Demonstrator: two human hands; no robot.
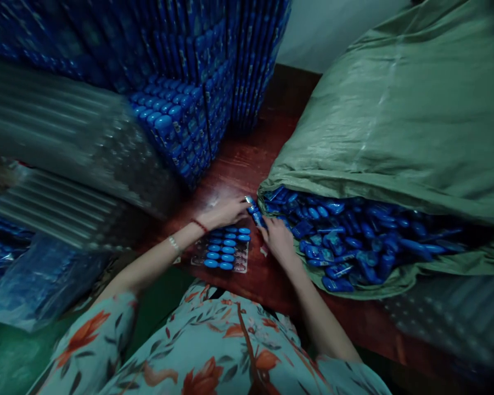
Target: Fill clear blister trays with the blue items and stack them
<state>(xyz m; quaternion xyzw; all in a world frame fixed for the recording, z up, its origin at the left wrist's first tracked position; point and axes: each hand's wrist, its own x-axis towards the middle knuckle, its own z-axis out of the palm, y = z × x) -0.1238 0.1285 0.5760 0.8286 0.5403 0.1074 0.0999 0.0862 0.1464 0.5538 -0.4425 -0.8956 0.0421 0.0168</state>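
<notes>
A short row of glossy blue oval pieces (256, 213) is between my two hands, over the table by the sack's mouth. My left hand (226, 213), slightly blurred and wearing a red bracelet, pinches its upper end. At the lower end, the closed fingers of my right hand (279, 240) grip the same row. Just below my left hand lies a clear moulded tray (241, 262), with blue oval pieces (219, 256) in its left and upper cells. Bare cells show at its lower right.
A large green woven sack (411, 120) lies at right, its mouth spilling loose blue packets (354, 241). Filled blue trays (181, 126) are stacked high at the back left. Stacked clear trays (66, 126) stand at left on the reddish table (247, 159). A plastic bag (37, 280) sits lower left.
</notes>
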